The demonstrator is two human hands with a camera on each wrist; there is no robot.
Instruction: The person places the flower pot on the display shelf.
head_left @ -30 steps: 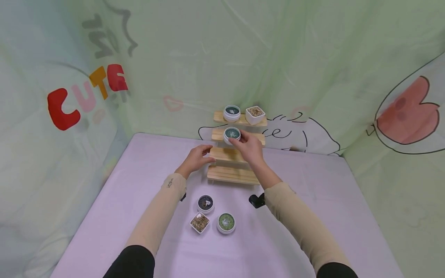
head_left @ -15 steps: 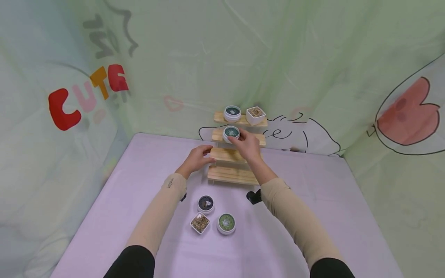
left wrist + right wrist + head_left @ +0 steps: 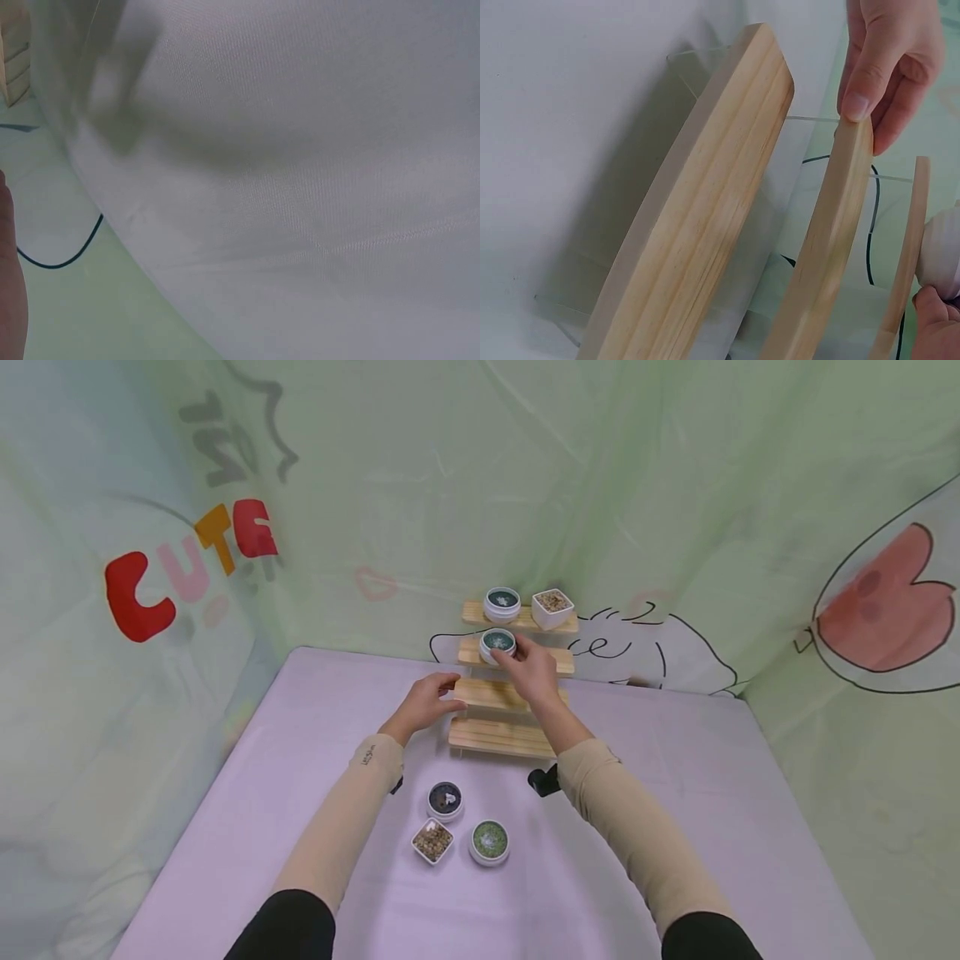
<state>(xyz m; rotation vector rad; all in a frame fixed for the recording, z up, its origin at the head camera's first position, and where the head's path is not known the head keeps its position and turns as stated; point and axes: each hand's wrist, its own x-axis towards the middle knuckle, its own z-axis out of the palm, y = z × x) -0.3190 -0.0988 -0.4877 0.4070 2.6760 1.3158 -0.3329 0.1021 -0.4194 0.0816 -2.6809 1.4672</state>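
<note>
My right hand point(image 3: 534, 675) pinches a round white pot point(image 3: 498, 642) with teal filling over the left half of the second shelf from the top of a stepped wooden stand point(image 3: 501, 739). In the right wrist view, part of that pot point(image 3: 941, 247) shows at the right edge, with fingers under it. My left hand point(image 3: 422, 702) grips the left end of the third shelf down, its thumb on the wood and its fingers behind. On the top shelf sit a round white pot point(image 3: 502, 603) with dark teal filling and a square white pot point(image 3: 552, 607) with tan grains.
Nearer on the lilac-covered table point(image 3: 330, 760) stand a round pot point(image 3: 446, 800) with dark filling, a square pot point(image 3: 432, 842) with brown pebbles and a round pot point(image 3: 489, 842) with green filling. A printed curtain point(image 3: 420, 485) hangs close behind the stand.
My right hand has shifted slightly left and back with the teal-filled pot, its forearm swinging left. My left hand has kept its place on the stand.
</note>
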